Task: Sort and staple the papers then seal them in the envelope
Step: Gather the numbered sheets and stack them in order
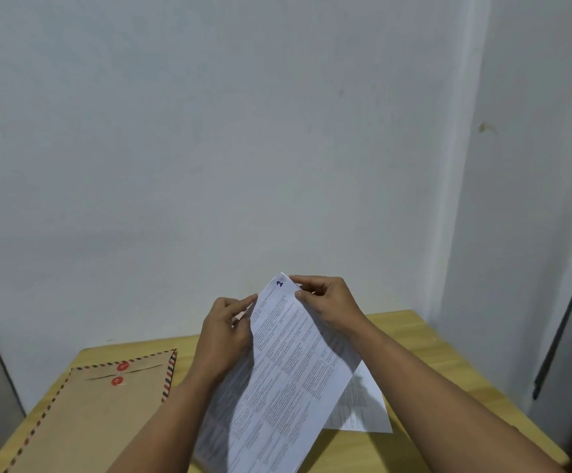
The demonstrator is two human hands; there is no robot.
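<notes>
While my left hand [225, 331] curls round the left edge of the printed papers [277, 380] and my right hand [325, 302] pinches their far top corner between thumb and forefinger, I hold the sheaf tilted up off the tabletop [411, 343], its top end raised toward the wall [243, 131]. A handwritten number sits in that top corner, just beside my right fingertips, so I judge I am in the sorting step: reading page numbers and getting the sheets into order. How many sheets I hold I cannot tell, though at the left edge more than one layer seems to show.

Just to the right, and partly under the raised sheets, another printed sheet [363, 404] lies flat on the tabletop. On the left lies the brown envelope [100, 414], with a striped border and two red string-tie discs, its flap down; it is well apart from the papers, and nothing I can see has gone into it. No stapler is in view.

Next, I reckon, the loose sheet must be taken up and slotted in by its number, then the edges squared against the tabletop. Stapling and the envelope come after.
</notes>
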